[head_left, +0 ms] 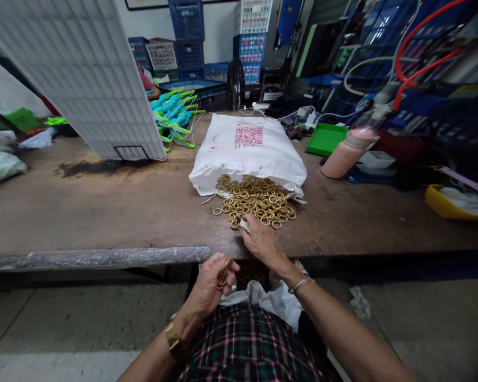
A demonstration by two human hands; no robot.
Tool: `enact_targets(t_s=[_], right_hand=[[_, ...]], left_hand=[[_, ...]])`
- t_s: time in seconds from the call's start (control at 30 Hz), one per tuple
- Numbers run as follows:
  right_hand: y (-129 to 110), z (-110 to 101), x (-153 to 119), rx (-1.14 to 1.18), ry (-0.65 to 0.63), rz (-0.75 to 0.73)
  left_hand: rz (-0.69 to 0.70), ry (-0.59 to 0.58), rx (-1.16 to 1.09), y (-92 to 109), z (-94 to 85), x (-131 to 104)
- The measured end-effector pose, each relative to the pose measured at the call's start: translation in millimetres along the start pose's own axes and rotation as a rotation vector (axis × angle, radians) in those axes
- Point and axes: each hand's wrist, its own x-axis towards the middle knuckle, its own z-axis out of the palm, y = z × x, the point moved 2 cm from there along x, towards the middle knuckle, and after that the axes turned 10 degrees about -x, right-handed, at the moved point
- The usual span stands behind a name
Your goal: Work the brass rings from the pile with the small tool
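Gold-coloured rings [258,199] spill in a heap from the mouth of a white sack [223,143] with a red printed code, lying on the brown table [143,212]. My left hand [215,278] is in front of the table edge, its fingers curled around a few rings [221,280]. At the near side of the heap, my right hand [258,239] pinches a small tool [244,225] with a pale body and a dark tip. Below the table edge, more rings [249,273] lie in an open white bag [279,302] at my lap.
A white slatted panel [87,79] stands at the left, beside green and turquoise plastic hangers [177,116]. At the right are a green tray [326,139], a pink bottle [346,156] and a yellow basket [446,207]. Behind the panel, a person's arm [153,93] partly shows.
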Motion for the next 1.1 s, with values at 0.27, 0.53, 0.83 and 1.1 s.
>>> enact_targets(t_s=[0.27,0.53,0.83,1.1], right_hand=[[-13.9,10.2,15.2,-0.119,-0.165,-0.087],[-9.6,11.0,17.7,-0.09,-0.169,-0.029],[-7.5,13.9,18.6,-0.067,-0.116,-0.05],[-0.1,24.1,20.7,-0.047,-0.076,-0.048]], left_hand=[[-0.106,0.033,-0.249,0.6,-11.3,3.8],[-0.086,0.082,-0.247,-1.4,-18.7,18.4],[-0.048,0.076,-0.208,4.5,-19.9,25.8],[-0.059,0.081,-0.183,6.8,-11.2,33.7]])
